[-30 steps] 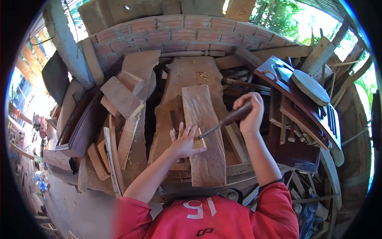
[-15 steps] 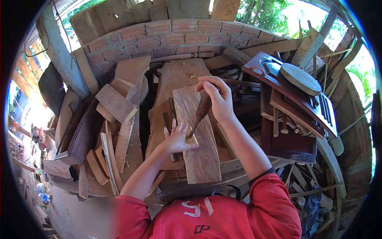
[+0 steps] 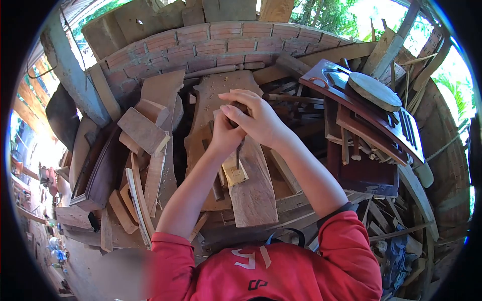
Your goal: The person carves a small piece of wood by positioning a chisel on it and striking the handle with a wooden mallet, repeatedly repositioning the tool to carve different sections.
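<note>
My left hand (image 3: 225, 131) is closed around the wooden-handled chisel (image 3: 238, 150), which stands nearly upright. Over the top of the handle, my right hand (image 3: 257, 116) is closed too, touching the left. Most of the handle is hidden by my fingers. The chisel's narrow blade points down at a small pale wood block (image 3: 236, 171) with marked lines on its surface. Whether the tip touches the wood cannot be made out. This block lies on a thick plank (image 3: 255, 200), untouched by either hand.
Beneath the plank is a broad wooden slab (image 3: 201, 108) with shavings. Dark sticks (image 3: 217, 188) lie left of the block. Offcuts (image 3: 143, 130) are piled on the left. Red-brown furniture panels (image 3: 346, 95) carry a round wooden disc (image 3: 374, 91) on the right. A brick wall (image 3: 221, 45) runs behind.
My left hand has left the pale block and risen to grip the chisel. The right hand has moved left, over the handle's top. The chisel is more upright.
</note>
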`<state>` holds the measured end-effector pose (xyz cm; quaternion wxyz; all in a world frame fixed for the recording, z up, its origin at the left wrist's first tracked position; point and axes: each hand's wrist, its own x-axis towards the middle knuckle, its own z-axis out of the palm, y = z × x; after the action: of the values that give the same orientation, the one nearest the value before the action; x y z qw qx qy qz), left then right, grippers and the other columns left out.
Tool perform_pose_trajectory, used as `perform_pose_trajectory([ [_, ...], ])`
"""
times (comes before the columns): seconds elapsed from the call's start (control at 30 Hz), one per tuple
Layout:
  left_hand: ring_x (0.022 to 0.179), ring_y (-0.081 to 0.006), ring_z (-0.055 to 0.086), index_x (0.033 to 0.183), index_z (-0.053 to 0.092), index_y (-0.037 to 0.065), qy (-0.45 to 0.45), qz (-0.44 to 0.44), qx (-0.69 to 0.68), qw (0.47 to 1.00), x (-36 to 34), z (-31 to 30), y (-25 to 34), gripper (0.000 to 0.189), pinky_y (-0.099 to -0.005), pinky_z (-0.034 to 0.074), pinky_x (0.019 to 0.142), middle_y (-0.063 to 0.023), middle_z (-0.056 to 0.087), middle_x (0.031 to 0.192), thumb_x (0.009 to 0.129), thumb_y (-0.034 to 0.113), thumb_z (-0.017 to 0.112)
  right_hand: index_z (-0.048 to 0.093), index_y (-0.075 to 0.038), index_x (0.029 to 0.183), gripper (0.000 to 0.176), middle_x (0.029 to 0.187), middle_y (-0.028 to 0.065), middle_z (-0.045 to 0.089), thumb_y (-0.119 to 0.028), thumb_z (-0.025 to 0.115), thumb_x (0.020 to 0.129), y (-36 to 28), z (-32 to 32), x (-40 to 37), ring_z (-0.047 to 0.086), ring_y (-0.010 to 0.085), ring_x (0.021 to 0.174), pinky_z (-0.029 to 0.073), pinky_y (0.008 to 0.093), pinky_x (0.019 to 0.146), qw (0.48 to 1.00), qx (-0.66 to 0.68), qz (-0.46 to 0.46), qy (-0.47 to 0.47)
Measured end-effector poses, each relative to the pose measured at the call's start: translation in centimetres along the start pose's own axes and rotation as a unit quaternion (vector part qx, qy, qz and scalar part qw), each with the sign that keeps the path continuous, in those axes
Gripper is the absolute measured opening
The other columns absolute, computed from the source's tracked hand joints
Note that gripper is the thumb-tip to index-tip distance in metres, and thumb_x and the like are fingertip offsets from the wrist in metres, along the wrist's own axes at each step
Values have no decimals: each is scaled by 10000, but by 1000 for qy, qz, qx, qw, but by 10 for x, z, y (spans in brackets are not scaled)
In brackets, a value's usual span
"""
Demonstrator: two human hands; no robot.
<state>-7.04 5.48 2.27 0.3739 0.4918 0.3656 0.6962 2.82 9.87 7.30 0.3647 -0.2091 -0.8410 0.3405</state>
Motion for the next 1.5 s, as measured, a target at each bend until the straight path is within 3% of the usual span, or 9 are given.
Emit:
perform_pose_trajectory([
  [0.17, 735, -62, 510, 864, 539, 14, 24, 40, 75, 996, -3, 8, -6, 180, -218, 417, 642, 5, 564, 783, 709, 39, 628, 539, -68, 1151, 387, 1205, 232, 469, -305, 516, 845, -5, -7, -11, 439, 275, 1155, 301, 331, 965, 997, -72, 35, 5],
  [0.33, 684, -42, 464, 820, 540, 24, 25, -26, 73, 997, -12, 22, 5, 124, -202, 390, 601, 22, 541, 748, 726, 42, 618, 434, -85, 1245, 472, 1228, 147, 478, -383, 430, 878, 46, -19, -52, 403, 293, 1189, 135, 570, 987, 990, 85, 73, 85],
  [0.53, 655, -38, 433, 799, 530, 32, 15, -5, 77, 997, -10, 22, 1, 116, -204, 370, 579, 29, 512, 707, 738, 60, 626, 356, -57, 1277, 662, 1345, 171, 317, -464, 534, 786, 117, -2, -175, 261, 322, 1269, 159, 625, 963, 845, -400, 351, -47],
  [0.7, 650, -41, 431, 794, 528, 31, 27, 5, 107, 994, -12, 21, 3, 113, -213, 374, 581, 30, 509, 701, 744, 65, 623, 458, 1, 1171, 612, 1380, 192, 231, -442, 569, 764, 114, 2, -218, 149, 325, 1309, 119, 634, 977, 793, -427, 423, -97],
  [0.93, 646, -45, 423, 787, 521, 30, 22, 11, 88, 996, -14, 21, 2, 117, -216, 373, 577, 27, 502, 690, 743, 69, 623, 509, -10, 1051, 447, 1301, 237, 337, -366, 571, 788, 114, -25, -216, 280, 364, 1247, 238, 584, 964, 790, -519, 293, -143],
  [1.07, 650, -49, 433, 801, 531, 30, 21, 9, 106, 994, -12, 18, -2, 134, -216, 383, 584, 22, 509, 692, 737, 87, 634, 442, 5, 877, 444, 911, 232, 576, -431, 511, 827, 71, -81, -141, 577, 388, 793, 468, 433, 665, 853, -319, 407, -67],
  [1.37, 670, -61, 455, 861, 556, 20, 3, 8, 135, 991, -7, 23, -4, 202, -226, 401, 609, 4, 531, 714, 715, 110, 664, 445, -6, 1096, 505, 725, 34, 493, -453, 464, 864, -43, -158, -26, 459, 93, 587, 394, 222, 543, 981, 171, 23, 90],
  [1.43, 671, -66, 457, 865, 556, 20, 4, 9, 142, 990, -7, 23, -6, 210, -229, 403, 611, 2, 533, 718, 712, 111, 668, 445, -6, 1114, 541, 756, 73, 544, -475, 476, 847, -32, -136, -32, 518, 132, 614, 418, 259, 563, 984, 156, 77, 43],
  [1.5, 670, -74, 458, 857, 554, 23, 9, 30, 91, 995, -8, 27, -10, 207, -239, 405, 613, -2, 534, 719, 713, 117, 669, 469, 27, 1031, 523, 882, 191, 581, -457, 498, 834, -31, -125, -36, 572, 249, 718, 442, 372, 670, 905, -353, 18, -237],
])
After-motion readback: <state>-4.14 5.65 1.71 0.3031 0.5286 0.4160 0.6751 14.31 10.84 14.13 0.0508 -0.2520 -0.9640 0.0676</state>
